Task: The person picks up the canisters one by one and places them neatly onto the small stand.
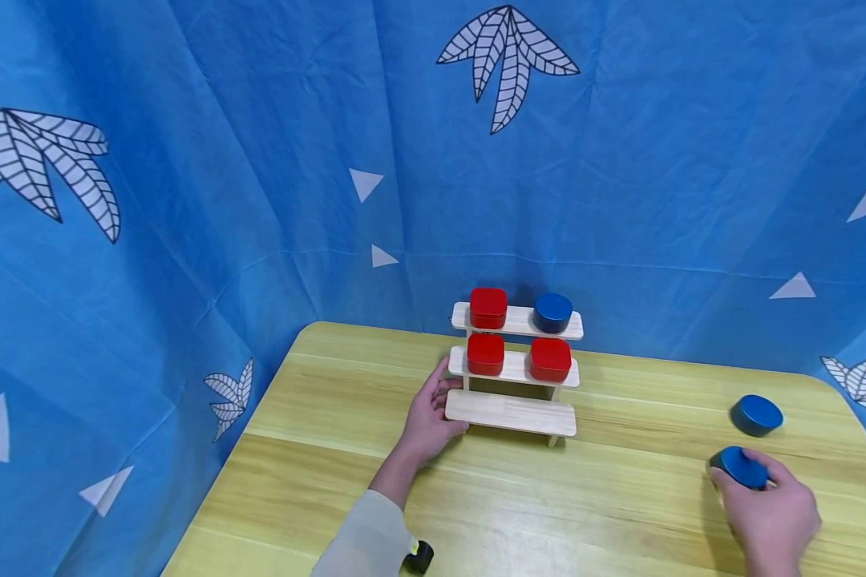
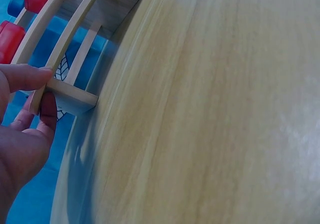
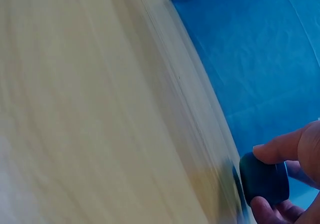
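A small three-tier wooden display rack (image 1: 511,410) stands toward the back of the table. My left hand (image 1: 430,417) pinches the left end of its lowest tier, thumb (image 2: 30,76) on one face and fingers on the other. On the top tier sit a red squarish container (image 1: 488,308) and a round blue container (image 1: 552,313). Two red containers, one left (image 1: 486,355) and one right (image 1: 550,360), occupy the middle tier; the lowest tier is bare. Over at the right, my right hand (image 1: 770,509) grips a round blue container (image 1: 743,467) between thumb and fingers. Its underside is hidden.
Another round blue container (image 1: 756,415) rests on the wooden table (image 1: 621,497), just behind my right hand. A blue curtain (image 1: 657,160) with leaf prints hangs along the table's back and left edges. A black wrist device (image 1: 420,557) shows at my left sleeve.
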Demonstrator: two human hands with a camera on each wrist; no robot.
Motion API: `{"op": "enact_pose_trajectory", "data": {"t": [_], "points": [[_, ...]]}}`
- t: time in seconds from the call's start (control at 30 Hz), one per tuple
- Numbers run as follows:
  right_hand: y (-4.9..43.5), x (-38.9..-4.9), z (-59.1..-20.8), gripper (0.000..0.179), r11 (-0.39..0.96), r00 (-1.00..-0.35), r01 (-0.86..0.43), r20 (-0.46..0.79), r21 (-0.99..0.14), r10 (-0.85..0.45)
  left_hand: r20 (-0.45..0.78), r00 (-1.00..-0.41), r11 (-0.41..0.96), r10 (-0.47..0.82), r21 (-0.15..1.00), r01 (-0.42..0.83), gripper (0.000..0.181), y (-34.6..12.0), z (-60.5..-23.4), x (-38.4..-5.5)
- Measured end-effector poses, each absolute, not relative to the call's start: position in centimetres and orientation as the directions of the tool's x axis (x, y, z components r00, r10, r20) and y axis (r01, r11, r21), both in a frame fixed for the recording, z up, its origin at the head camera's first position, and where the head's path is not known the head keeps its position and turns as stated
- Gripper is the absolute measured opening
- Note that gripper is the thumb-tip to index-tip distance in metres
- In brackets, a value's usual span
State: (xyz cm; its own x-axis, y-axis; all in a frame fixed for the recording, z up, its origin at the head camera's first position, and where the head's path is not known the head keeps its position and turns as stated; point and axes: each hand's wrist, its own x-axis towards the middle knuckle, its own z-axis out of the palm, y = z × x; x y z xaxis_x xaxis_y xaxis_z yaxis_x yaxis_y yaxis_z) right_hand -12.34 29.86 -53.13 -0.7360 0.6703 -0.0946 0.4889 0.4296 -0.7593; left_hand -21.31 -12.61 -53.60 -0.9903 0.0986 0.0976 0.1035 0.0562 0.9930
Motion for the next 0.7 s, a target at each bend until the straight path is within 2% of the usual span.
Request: {"op": "enact_pose_trajectory", "data": {"t": [0.7], "points": [[27.4,-12.5,-52.0,0.065,0.450,-0.766,0.417,-0.039,-0.790,0.641,0.079,-0.993,0.061,0.093,0.995,0.085,0.114,-12.7,-53.5,-21.2]]}}
